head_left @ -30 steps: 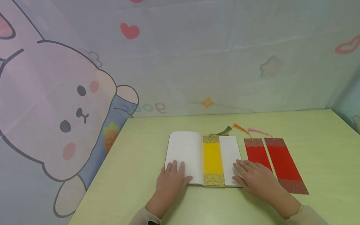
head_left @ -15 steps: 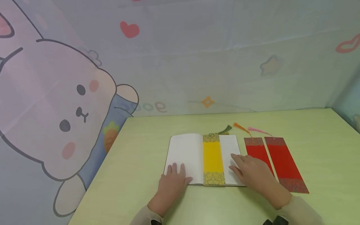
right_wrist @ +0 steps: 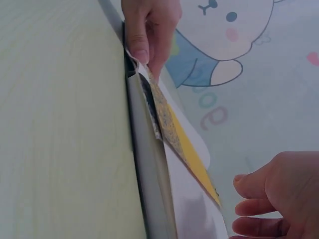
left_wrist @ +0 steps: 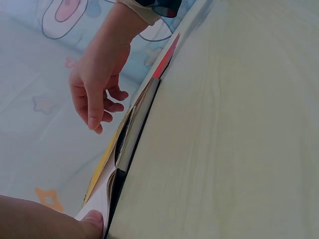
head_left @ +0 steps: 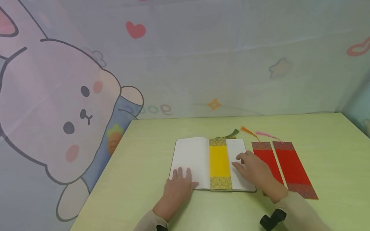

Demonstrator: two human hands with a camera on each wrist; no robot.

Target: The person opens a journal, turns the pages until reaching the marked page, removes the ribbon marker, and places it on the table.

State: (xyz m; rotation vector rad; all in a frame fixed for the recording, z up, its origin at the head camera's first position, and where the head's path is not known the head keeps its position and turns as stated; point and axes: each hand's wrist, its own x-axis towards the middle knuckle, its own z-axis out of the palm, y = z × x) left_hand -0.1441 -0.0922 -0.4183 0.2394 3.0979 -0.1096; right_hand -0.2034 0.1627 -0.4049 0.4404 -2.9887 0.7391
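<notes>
An open notebook (head_left: pixel 193 154) with blank-looking white pages lies on the table. Along its middle, on the right-hand page, rests a yellow patterned bookmark (head_left: pixel 219 162) with a green tassel (head_left: pixel 232 133) past the top edge. My left hand (head_left: pixel 178 189) rests on the lower left page with its fingers stretched out; its thumb (left_wrist: pixel 92 221) presses the page near the bottom edge. Above the right-hand page hovers my right hand (head_left: pixel 254 168), fingers loosely bent. In the left wrist view that right hand (left_wrist: pixel 99 82) shows raised off the notebook, with nothing in it.
Two red bookmarks, one with an orange tassel (head_left: pixel 248 131) and one (head_left: pixel 293 166) with a pink tassel, lie right of the notebook. My right forearm overlaps the nearer one (head_left: pixel 264 155). A printed curtain (head_left: pixel 185 64) hangs behind the table (head_left: pixel 138 179).
My right hand has lifted off the right page and moved left and a little farther from me, its fingers bending. The left hand stays on the left page.
</notes>
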